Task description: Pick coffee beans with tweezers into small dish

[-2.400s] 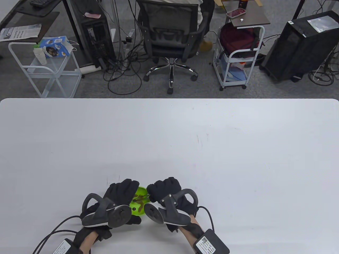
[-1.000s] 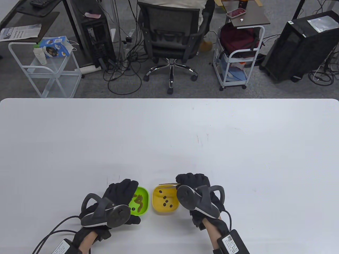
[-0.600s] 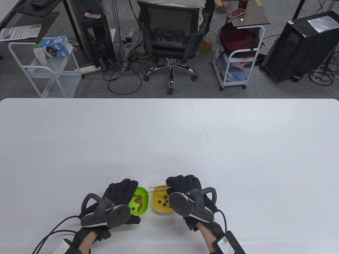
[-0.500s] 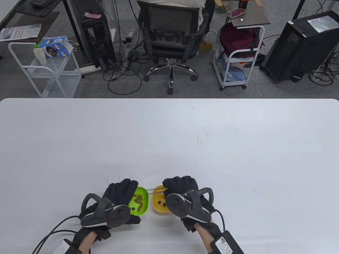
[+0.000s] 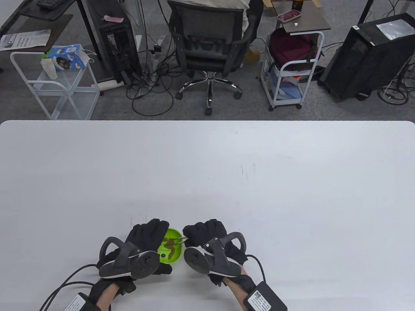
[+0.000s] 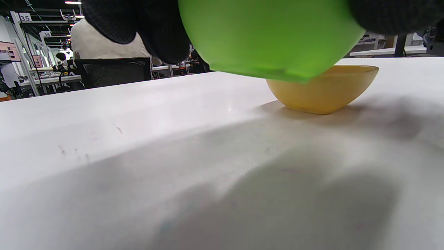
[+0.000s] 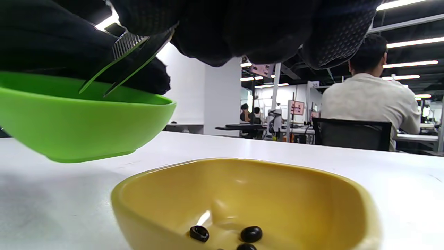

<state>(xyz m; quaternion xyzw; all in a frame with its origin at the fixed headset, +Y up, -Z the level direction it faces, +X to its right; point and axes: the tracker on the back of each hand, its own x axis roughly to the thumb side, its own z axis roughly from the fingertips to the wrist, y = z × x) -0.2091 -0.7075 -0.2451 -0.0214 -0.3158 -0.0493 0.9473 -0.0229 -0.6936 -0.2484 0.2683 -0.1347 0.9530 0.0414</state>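
Note:
My left hand [image 5: 147, 236] grips the near-left side of a green dish [image 5: 171, 251] that holds several brown coffee beans [image 5: 169, 241]. In the left wrist view the green dish [image 6: 270, 34] sits tilted between my fingers [image 6: 138, 24]. My right hand [image 5: 202, 233] holds metal tweezers [image 5: 176, 239] pointing left, with the tips over the beans. In the right wrist view the tweezers [image 7: 118, 66] have their tips slightly apart just above the green dish [image 7: 79, 118], with no bean seen between them. A yellow dish [image 7: 242, 194] beneath holds a few dark beans [image 7: 251, 233]. It also shows in the left wrist view [image 6: 322, 88].
The white table [image 5: 259, 181] stretches far and to both sides of the hands. In the table view my right hand and its tracker [image 5: 207, 259] hide the yellow dish. Glove cables [image 5: 71, 278] trail toward the near edge. An office chair [image 5: 210, 48] stands beyond the table.
My right hand has moved left with the tweezers, from over the yellow dish to over the green dish, and now covers the yellow dish. My left hand has stayed on the green dish.

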